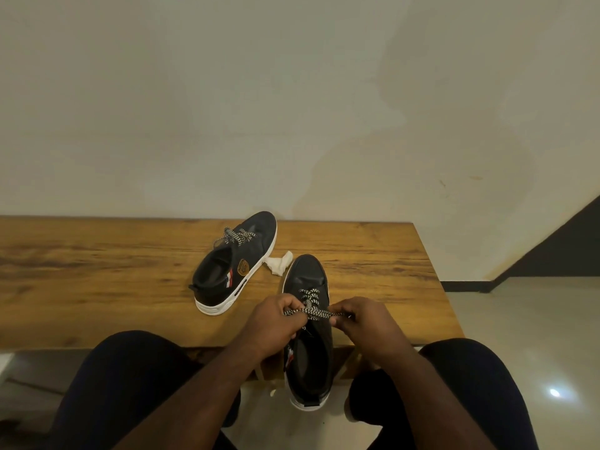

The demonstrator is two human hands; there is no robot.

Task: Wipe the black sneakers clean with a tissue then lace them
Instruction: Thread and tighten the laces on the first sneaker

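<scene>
Near sneaker (pixel 308 345) eyelets hidden behind both hands' fingers (pixel 337 315).

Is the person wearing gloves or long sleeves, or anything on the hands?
No gloves. The left hand and the right hand are both bare, and so are the forearms all the way to the bottom of the picture, so no sleeves show. I can't see a watch, ring or bracelet on them either. The only clothing in view is dark, on the legs.
</scene>
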